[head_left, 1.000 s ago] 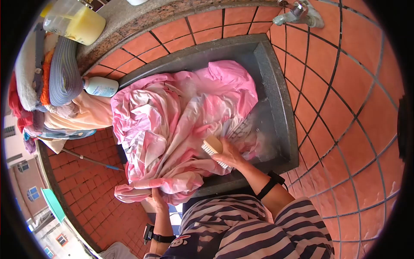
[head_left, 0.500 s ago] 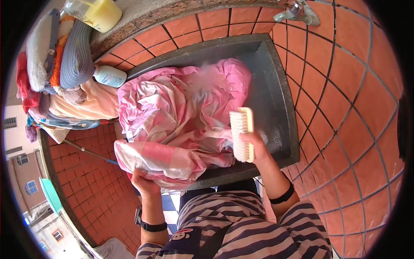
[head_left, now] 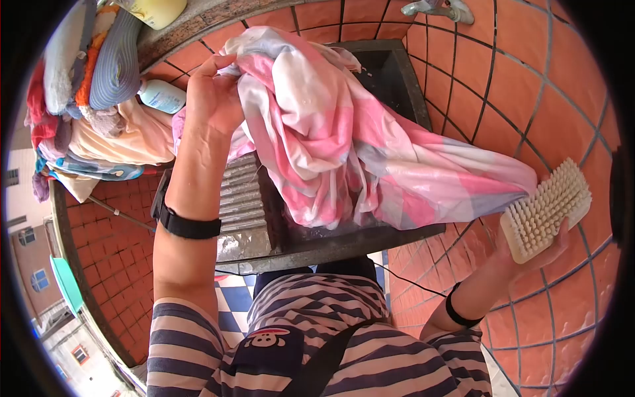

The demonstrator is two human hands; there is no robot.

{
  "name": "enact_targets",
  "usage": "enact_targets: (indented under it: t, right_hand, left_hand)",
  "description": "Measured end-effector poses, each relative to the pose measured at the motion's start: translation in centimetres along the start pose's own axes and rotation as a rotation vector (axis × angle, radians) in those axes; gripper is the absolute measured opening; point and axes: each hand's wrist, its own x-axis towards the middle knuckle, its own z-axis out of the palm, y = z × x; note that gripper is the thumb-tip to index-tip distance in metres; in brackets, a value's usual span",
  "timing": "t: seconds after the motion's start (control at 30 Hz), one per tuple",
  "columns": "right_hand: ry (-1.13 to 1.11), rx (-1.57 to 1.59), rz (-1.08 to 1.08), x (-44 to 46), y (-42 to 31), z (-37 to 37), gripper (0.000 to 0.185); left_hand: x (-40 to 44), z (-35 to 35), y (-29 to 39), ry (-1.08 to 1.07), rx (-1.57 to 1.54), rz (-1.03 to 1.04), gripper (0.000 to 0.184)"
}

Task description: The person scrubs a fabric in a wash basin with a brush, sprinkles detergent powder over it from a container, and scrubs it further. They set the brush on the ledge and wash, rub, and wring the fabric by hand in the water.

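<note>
A wet pink, white and grey checked cloth [head_left: 311, 112] is lifted above the dark stone sink [head_left: 423, 99]. My left hand [head_left: 215, 99] is closed on its upper left part, with folds hanging down toward the sink. To the right, my right hand [head_left: 539, 251] grips a pale scrubbing brush [head_left: 548, 210], its bristles turned upward and toward the cloth. The cloth is stretched out to the right, and its end meets the brush; whether my right fingers also pinch it is hidden. A ribbed washboard slope [head_left: 245, 205] shows at the sink's left.
A pile of folded cloths [head_left: 119, 135] lies left of the sink, beside a pale blue bottle [head_left: 162, 96]. On the ledge stands a container of yellow stuff [head_left: 155, 10]. A metal tap [head_left: 440, 9] is on the tiled wall [head_left: 503, 86] at upper right.
The cloth has been raised out of the sink and spread to the right. My left hand moved up and forward with it, and my right hand swung right with the brush.
</note>
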Motion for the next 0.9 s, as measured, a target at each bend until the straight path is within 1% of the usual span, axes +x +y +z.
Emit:
enact_targets:
  t: [0.03, 0.07, 0.1, 0.13, 0.17, 0.2, 0.23, 0.27, 0.3, 0.33, 0.37, 0.43, 0.47, 0.5, 0.53, 0.57, 0.63, 0.67, 0.7, 0.73, 0.77, 0.83, 0.87, 0.9]
  right_hand:
    - [0.045, -0.042, 0.037, 0.3, 1.3, 0.9, 0.06]
    - [0.089, -0.083, 0.074, 0.8, 3.3, 2.0, 0.056]
    - [-0.035, -0.087, 0.11, 1.4, 5.4, 1.7, 0.05]
    - [-0.029, -0.111, 0.193, 2.2, 7.5, 1.2, 0.05]
    - [-0.101, -0.14, 0.336, 2.5, 9.2, 1.8, 0.051]
    - [-0.063, -0.185, 0.469, 3.1, 11.5, 0.9, 0.059]
    - [-0.039, -0.318, 0.513, 2.6, 12.7, 1.3, 0.061]
    - [-0.043, -0.358, 0.526, 2.3, 14.0, 0.3, 0.061]
    - [-0.05, -0.398, 0.538, 1.9, 15.3, -0.7, 0.061]
    - [-0.072, -0.416, 0.556, 1.1, 16.0, -1.3, 0.06]
    - [-0.095, -0.436, 0.576, 0.0, 16.4, -1.9, 0.059]
    - [-0.096, -0.434, 0.706, -2.5, 17.7, -3.2, 0.056]
    - [-0.214, -0.486, 0.808, -3.4, 17.7, -3.2, 0.054]
    - [-0.252, -0.53, 0.834, -4.7, 18.3, -3.1, 0.052]
    - [-0.278, -0.472, 0.933, -5.8, 19.2, -3.7, 0.045]
    - [-0.293, -0.537, 0.976, -6.9, 19.8, -3.8, 0.045]
    - [-0.293, -0.635, 1.111, -8.3, 21.6, -4.9, 0.047]
    - [-0.297, -0.631, 1.113, -8.5, 22.8, -5.7, 0.047]
    - [-0.314, -0.687, 1.018, -8.6, 24.1, -6.5, 0.048]
    - [-0.329, -0.741, 0.921, -8.5, 25.2, -7.1, 0.049]
    - [-0.288, -0.812, 0.787, -7.8, 26.0, -7.5, 0.053]
    - [-0.28, -0.848, 0.555, -5.7, 27.0, -8.1, 0.057]
    - [-0.207, -0.795, 0.613, -4.7, 27.1, -8.2, 0.058]
    - [-0.131, -0.743, 0.67, -3.7, 27.0, -8.4, 0.06]
  left_hand:
    - [1.5, -1.7, -0.2, 0.101, 0.005, 0.064, 0.043]
    - [1.9, -3.0, -0.7, 0.098, 0.004, 0.056, 0.043]
    - [1.9, -4.0, -1.1, 0.27, 0.239, 0.183, 0.047]
    - [1.6, -5.2, -1.9, 0.444, 0.478, 0.306, 0.052]
    - [1.0, -6.3, -3.1, 0.475, 0.67, 0.315, 0.056]
    - [0.1, -7.4, -4.6, 0.503, 0.862, 0.329, 0.061]
    - [-0.6, -9.5, -6.5, 0.546, 1.019, 0.256, 0.069]
    - [-1.6, -11.7, -8.7, 0.586, 1.124, 0.104, 0.074]
    - [-2.9, -12.8, -11.0, 0.529, 1.136, -0.117, 0.072]
    - [-3.8, -15.4, -14.3, 0.62, 1.28, -0.232, 0.07]
    - [-5.3, -15.1, -15.3, 0.429, 1.155, -0.582, 0.068]
    - [-7.0, -17.2, -20.0, 0.534, 1.107, -0.766, 0.059]
    - [-7.6, -19.8, -22.7, 0.537, 1.096, -0.768, 0.059]
    - [-7.7, -22.9, -25.6, 0.566, 1.091, -0.521, 0.054]
    - [-7.7, -24.4, -26.9, 0.592, 1.077, -0.274, 0.049]
    - [-7.7, -23.8, -26.3, 0.598, 1.069, -0.273, 0.049]
    - [-7.8, -23.0, -24.5, 0.774, 0.99, -0.316, 0.041]
    - [-8.1, -22.8, -23.6, 0.716, 0.938, -0.224, 0.034]
    - [-8.4, -22.6, -22.7, 0.719, 0.94, -0.224, 0.034]
    - [-8.6, -21.1, -21.1, 0.711, 0.782, -0.159, 0.031]
    - [-8.6, -19.9, -19.6, 0.699, 0.624, -0.094, 0.029]
    - [-8.5, -19.5, -17.0, 0.635, 0.719, 0.022, 0.026]
    - [-8.4, -17.7, -15.6, 0.604, 0.675, 0.141, 0.027]
    - [-8.8, -15.2, -13.4, 0.564, 0.7, 0.167, 0.025]
